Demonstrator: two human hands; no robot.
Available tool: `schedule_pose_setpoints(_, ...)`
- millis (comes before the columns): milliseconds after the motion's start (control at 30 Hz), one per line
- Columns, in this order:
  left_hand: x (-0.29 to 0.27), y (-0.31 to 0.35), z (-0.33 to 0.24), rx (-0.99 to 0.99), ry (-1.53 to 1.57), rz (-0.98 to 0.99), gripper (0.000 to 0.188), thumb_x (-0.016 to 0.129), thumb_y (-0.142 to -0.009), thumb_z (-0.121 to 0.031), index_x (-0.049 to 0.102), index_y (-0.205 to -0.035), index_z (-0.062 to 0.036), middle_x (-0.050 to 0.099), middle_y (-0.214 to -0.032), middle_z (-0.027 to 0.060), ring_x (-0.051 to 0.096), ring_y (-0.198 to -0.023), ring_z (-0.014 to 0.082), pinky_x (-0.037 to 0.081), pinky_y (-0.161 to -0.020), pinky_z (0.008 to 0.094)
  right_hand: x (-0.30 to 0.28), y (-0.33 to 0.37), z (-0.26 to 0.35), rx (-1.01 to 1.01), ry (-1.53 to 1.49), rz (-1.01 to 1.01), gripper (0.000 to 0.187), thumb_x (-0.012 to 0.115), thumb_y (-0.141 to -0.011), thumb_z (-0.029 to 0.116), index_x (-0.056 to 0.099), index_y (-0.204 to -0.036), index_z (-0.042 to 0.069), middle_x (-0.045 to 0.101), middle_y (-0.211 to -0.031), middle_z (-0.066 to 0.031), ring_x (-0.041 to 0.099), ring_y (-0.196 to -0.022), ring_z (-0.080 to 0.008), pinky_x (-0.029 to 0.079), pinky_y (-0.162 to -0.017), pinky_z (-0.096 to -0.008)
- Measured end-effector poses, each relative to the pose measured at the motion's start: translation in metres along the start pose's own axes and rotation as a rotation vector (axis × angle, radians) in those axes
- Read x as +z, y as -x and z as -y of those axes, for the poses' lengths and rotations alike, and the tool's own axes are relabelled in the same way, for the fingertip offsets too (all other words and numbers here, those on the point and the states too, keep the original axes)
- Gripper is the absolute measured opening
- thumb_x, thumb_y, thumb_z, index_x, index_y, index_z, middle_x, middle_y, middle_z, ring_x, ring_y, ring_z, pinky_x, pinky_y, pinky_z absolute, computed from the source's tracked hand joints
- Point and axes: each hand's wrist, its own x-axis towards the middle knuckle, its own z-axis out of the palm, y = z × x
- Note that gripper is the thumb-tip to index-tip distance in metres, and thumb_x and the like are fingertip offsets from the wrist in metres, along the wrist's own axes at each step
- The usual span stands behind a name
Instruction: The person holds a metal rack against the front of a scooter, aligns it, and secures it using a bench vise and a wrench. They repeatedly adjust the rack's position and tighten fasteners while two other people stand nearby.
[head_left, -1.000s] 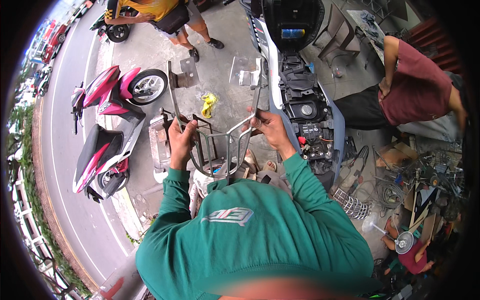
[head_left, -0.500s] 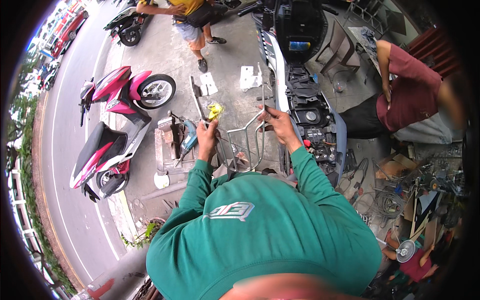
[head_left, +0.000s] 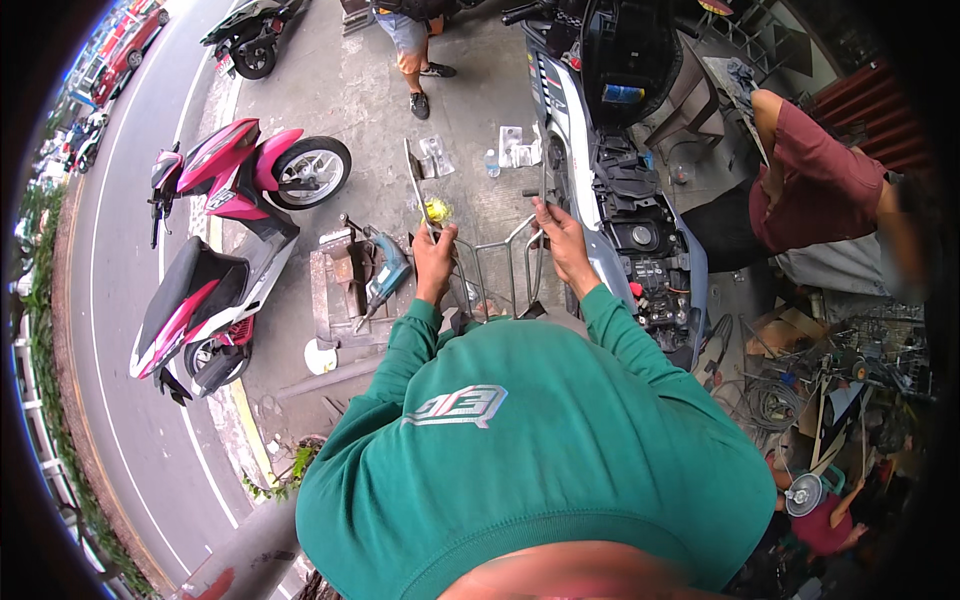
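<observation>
A bent metal-tube frame (head_left: 513,272) with two long side arms is held out before my chest. My left hand (head_left: 434,264) is closed around its left arm, which points away and ends in a flat tip. On the other side, the fingers of my right hand (head_left: 562,240) pinch the right arm. The frame's lower end reaches down towards my lap, where my shirt partly hides it. Just beyond my left hand, a crumpled yellow item (head_left: 437,210) lies on the ground. A blue-green power drill (head_left: 388,266) rests left of that hand.
Close on my right stands a scooter (head_left: 640,237) with its seat raised and inner parts exposed. A pink scooter (head_left: 215,265) is parked at left. Clear packets (head_left: 518,148) and a small bottle (head_left: 491,163) lie ahead. A person in maroon (head_left: 825,185) is at right.
The frame has turned slightly in my hands and its crossbar now sits more level. Both hands keep hold. My view has shifted, so the standing person ahead shows less.
</observation>
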Motion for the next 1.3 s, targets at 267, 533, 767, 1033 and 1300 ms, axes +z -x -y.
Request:
schedule_pose_setpoints(267,-0.007,-0.018,0.013,-0.006,0.034,-0.012,0.013,0.071,-0.093,-0.017,0.061,-0.096,-0.0095,0.053,-0.068,-0.0051,0.048,-0.051,0.0055,0.036,-0.044,0.0244,0.009,-0.016,-0.017,-0.021,0.019,-0.017,0.045,0.072,-0.096,0.044,0.069,-0.119,0.005,0.056,-0.084,0.0068,0.049,-0.074,-0.0029,0.043,-0.059,-0.0231)
schedule_pose_setpoints(533,-0.003,-0.022,0.011,0.003,0.063,-0.047,0.013,0.069,-0.095,-0.019,0.061,-0.092,-0.0092,0.053,-0.064,-0.0044,0.046,-0.05,0.0057,0.035,-0.044,0.0246,0.015,-0.029,-0.012,-0.031,0.071,-0.021,0.049,0.074,-0.095,0.044,0.068,-0.12,0.003,0.053,-0.077,0.0067,0.046,-0.066,-0.0027,0.042,-0.056,-0.0218)
schedule_pose_setpoints(767,-0.001,-0.022,0.013,0.012,0.087,-0.065,0.011,0.07,-0.094,-0.017,0.062,-0.096,-0.0097,0.052,-0.061,-0.0034,0.046,-0.045,0.0061,0.032,-0.039,0.0236,0.012,-0.03,-0.014,-0.031,0.096,-0.003,0.05,0.071,-0.094,0.05,0.067,-0.109,0.003,0.054,-0.078,0.0047,0.049,-0.068,-0.0035,0.042,-0.056,-0.0216)
schedule_pose_setpoints(1033,0.001,-0.019,0.008,-0.049,0.052,-0.034,0.014,0.068,-0.096,-0.02,0.06,-0.089,-0.0099,0.055,-0.066,-0.0044,0.048,-0.053,0.0058,0.036,-0.046,0.0241,0.008,-0.033,-0.017,-0.018,0.091,-0.02,0.052,0.074,-0.094,0.047,0.069,-0.116,0.001,0.053,-0.075,0.0065,0.046,-0.065,-0.0025,0.042,-0.057,-0.0213)
schedule_pose_setpoints(1300,0.006,-0.023,0.015,-0.048,0.054,-0.042,0.012,0.069,-0.092,-0.017,0.061,-0.097,-0.0092,0.053,-0.065,-0.003,0.047,-0.047,0.0063,0.033,-0.04,0.0236,0.001,-0.03,-0.022,-0.014,0.089,-0.037,0.051,0.074,-0.094,0.046,0.069,-0.117,0.001,0.052,-0.076,0.0073,0.045,-0.065,-0.0026,0.043,-0.056,-0.0216)
